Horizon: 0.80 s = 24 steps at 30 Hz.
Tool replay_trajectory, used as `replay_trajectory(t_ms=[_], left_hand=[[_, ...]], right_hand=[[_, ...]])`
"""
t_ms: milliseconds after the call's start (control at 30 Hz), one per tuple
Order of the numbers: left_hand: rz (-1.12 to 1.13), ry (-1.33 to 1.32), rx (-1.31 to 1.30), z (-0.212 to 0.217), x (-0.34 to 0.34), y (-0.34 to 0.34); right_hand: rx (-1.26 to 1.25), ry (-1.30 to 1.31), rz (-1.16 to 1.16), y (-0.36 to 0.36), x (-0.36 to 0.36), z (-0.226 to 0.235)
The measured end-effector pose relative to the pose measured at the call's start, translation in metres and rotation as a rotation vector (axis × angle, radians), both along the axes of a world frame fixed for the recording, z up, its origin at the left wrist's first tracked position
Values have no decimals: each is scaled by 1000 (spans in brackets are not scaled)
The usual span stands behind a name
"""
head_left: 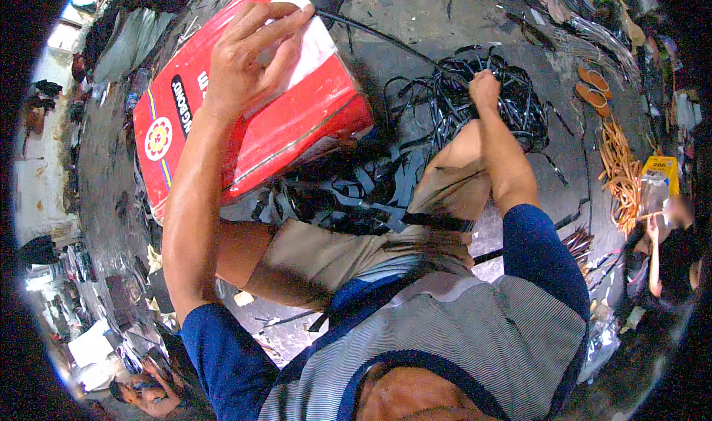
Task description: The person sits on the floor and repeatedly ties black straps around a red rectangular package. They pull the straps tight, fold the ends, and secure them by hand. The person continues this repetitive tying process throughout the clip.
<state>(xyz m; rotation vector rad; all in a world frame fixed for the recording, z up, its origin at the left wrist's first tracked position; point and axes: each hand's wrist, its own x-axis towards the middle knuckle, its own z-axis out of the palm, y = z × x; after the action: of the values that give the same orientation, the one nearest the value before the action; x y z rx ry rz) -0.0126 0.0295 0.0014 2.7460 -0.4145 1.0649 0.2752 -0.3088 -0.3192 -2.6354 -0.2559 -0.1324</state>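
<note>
My left hand (256, 58) is over a large red and white tin (297, 124), its fingertips pinched at the tin's far edge on the end of a long black strip (378, 34). That strip runs to the right, down into a tangled heap of shiny black strips (445, 102). At the heap's top my right hand (486, 91) is closed on some of the strips; its fingertips are partly hidden. The tin lies tilted at my left, against my bent leg. More flat black strips (363, 191) lie loose between the tin and my legs.
Brown sandals (593, 87) and a bundle of tan strips (619, 173) lie on the floor at the right. Beyond them stands a yellow box (660, 169), with another person (660, 258) sitting nearby. A second person (152, 395) is at the lower left. Scraps line the far floor.
</note>
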Motion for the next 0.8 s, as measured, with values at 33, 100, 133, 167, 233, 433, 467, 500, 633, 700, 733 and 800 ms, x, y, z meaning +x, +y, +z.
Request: replay_trajectory(t_ms=[33, 100, 133, 167, 233, 433, 467, 500, 633, 700, 733, 800], left_hand=[[14, -22, 103, 4, 1, 1], [39, -42, 267, 7, 8, 1], [32, -41, 226, 4, 14, -2], [46, -26, 200, 1, 14, -5], [42, 0, 148, -2, 13, -5], [-7, 135, 32, 3, 9, -4], [20, 116, 31, 4, 10, -8], [56, 103, 33, 7, 3, -14], [25, 68, 70, 9, -41, -66], [-102, 261, -61, 7, -87, -102], [-174, 368, -166, -3, -105, -116], [-118, 585, -325, -24, -131, -137]], right_hand=[[-29, -40, -22, -9, 6, 6], [-38, -148, -171, -52, 46, 9], [-62, -178, -249, -69, 56, 12], [-66, -79, -401, -66, 51, 24], [-187, -138, -605, -71, 30, 39], [-168, -59, 320, 32, -84, 29], [-116, 233, 500, 59, -110, 10], [-335, 351, 665, 82, -148, -7], [-441, 392, 853, 87, -252, -95], [-285, 546, 1113, 84, -292, -74], [-161, 618, 1246, 79, -306, -45], [99, 688, 1465, 64, -311, 38]])
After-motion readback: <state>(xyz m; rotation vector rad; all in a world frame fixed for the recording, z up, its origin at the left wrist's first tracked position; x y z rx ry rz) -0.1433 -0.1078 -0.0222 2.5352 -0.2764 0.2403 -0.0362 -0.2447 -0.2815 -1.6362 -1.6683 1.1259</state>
